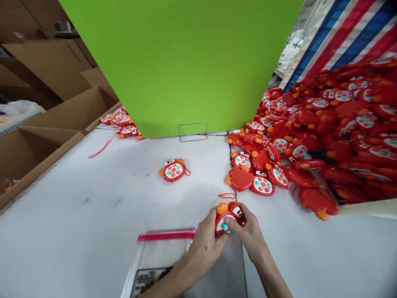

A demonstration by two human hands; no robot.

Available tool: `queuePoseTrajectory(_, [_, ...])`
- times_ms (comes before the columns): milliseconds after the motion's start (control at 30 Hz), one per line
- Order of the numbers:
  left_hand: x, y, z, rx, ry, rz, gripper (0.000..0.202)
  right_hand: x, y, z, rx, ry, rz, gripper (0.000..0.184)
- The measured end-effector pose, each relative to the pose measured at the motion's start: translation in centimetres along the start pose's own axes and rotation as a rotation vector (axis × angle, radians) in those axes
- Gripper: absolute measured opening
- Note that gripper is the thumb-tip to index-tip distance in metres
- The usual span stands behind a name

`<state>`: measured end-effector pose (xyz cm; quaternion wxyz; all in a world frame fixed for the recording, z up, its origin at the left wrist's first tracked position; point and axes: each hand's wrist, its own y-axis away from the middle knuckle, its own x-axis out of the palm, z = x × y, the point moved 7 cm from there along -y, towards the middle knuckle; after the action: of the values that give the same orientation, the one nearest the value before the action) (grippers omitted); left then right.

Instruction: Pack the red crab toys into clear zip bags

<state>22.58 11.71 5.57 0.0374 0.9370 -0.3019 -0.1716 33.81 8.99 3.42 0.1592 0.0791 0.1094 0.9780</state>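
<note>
Both my hands grip one red crab-shaped toy (230, 214) with orange claws, googly eyes and coloured buttons, low in the middle of the white table (93, 207). My left hand (203, 244) wraps its left side, fingers closed. On its right side my right hand (249, 234) is closed too, the thumb pressing on the buttons. A clear zip bag (158, 258) with a red strip lies flat just left of my hands. Another crab toy (173, 169) lies alone further back on the table.
A large heap of the same red toys (325, 136) fills the right side. A few more toys (122, 124) lie at the back left by a green board (180, 62). Open cardboard boxes (46, 136) border the left edge. A loose orange cord (99, 151) lies on the table.
</note>
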Motion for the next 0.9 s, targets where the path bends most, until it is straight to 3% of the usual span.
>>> queuePoseTrajectory(133, [-0.5,0.3,-0.2,0.075,-0.046,0.013,0.039,0.4,0.0,-0.7,-0.029,0.005,-0.02,0.033])
queuePoseTrajectory(267, [-2.0,-0.3,0.8,0.018,0.037,-0.001,0.025,0.8,-0.3,-0.5,-0.146,0.147,0.024,0.028])
queuePoseTrajectory(367, [-4.9,-1.5,3.4,-0.148,0.299,-0.204,0.023,-1.2,-1.1,1.3,-0.358,0.527,-0.101,0.038])
queuePoseTrajectory(467, [-8.0,-2.6,6.0,-0.31,0.744,-0.463,0.022,-2.9,-2.9,3.0,-0.542,1.014,-0.209,0.056])
queuePoseTrajectory(600, [-10.1,-3.6,6.5,-0.331,0.988,-0.587,0.008,-4.0,-6.7,2.5,-0.533,1.406,-0.185,0.07])
queuePoseTrajectory(667, [-9.5,-3.3,6.4,-0.379,1.029,-0.524,0.007,-4.2,-7.9,2.3,-0.54,1.347,-0.181,0.065])
queuePoseTrajectory(800, [-4.7,-2.1,6.2,-0.526,1.081,-0.224,0.016,-5.1,-8.0,2.8,-0.536,0.88,-0.268,0.041])
queuePoseTrajectory(900, [-1.7,-2.2,5.5,-0.488,1.009,-0.117,0.031,-5.4,-6.5,2.7,-0.442,0.653,-0.365,0.041])
